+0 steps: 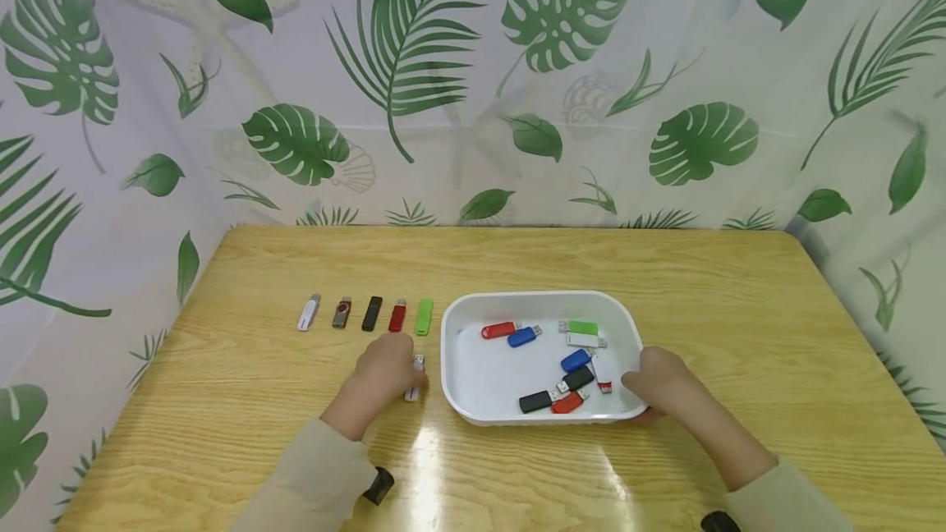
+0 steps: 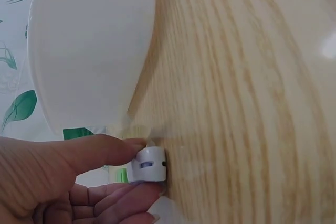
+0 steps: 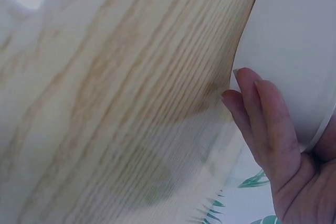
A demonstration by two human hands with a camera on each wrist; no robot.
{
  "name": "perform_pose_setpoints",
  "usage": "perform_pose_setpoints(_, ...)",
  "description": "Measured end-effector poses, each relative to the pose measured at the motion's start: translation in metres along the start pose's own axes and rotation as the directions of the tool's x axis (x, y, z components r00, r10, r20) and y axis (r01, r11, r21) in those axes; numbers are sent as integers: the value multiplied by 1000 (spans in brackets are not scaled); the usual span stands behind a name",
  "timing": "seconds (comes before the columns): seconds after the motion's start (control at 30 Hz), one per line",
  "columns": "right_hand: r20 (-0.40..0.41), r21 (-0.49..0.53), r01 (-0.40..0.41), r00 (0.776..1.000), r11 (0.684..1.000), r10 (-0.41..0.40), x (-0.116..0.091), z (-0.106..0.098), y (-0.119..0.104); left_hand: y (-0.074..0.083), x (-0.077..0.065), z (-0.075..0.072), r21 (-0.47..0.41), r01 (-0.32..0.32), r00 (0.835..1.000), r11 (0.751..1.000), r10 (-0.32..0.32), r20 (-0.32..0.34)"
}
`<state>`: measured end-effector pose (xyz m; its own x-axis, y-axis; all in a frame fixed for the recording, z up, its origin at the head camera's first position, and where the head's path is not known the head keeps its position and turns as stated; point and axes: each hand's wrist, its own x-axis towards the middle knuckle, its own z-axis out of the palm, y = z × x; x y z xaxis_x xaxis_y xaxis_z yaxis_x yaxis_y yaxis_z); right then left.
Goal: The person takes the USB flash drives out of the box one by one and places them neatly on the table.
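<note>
My left hand (image 1: 380,376) pinches a white USB stick (image 2: 152,165) between thumb and fingers, low over the table just left of the white plastic tub (image 1: 473,376). Its metal plug points toward the far side in the head view. The tub's right end is held by my right hand (image 1: 663,378), thumb over the rim and fingers (image 3: 275,119) along the outer wall. Inside the tub, mostly toward its right half, lie several USB sticks, among them a red one (image 1: 499,330), a blue one (image 1: 522,337) and a black one (image 1: 535,401).
Beyond my left hand runs a row of USB sticks: white (image 1: 307,315), grey and red (image 1: 342,313), black (image 1: 372,314), red (image 1: 397,317) and green (image 1: 424,317). A leaf-print cloth (image 1: 458,179) stands behind the wooden table (image 1: 709,286).
</note>
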<state>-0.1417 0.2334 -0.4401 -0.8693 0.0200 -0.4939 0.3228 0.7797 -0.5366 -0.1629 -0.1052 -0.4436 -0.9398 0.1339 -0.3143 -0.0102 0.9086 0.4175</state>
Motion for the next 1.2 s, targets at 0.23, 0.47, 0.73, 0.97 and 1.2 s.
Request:
perform_pose_setpoints(0.23,1,3,-3,1000,1000,3,-1,-1,0,-1,4,1,66,-11,1000,998,10,4)
perform_pose_setpoints(0.47,5,5,-10,1000,1000,10,-1,-1,-1,-4,7,2,18,-20,1000,1000,20,17)
perform_pose_setpoints(0.73,6,4,-10,1000,1000,10,-1,-1,-2,2,2,-17,2,-54,998,999,54,29)
perform_pose_setpoints(0.97,0,-3,-4,1000,1000,4,0,-3,-3,18,4,-53,7,-150,989,989,150,8)
perform_pose_setpoints(1.2,9,6,-17,1000,1000,17,1,0,-2,30,9,-73,3,-152,980,988,150,127)
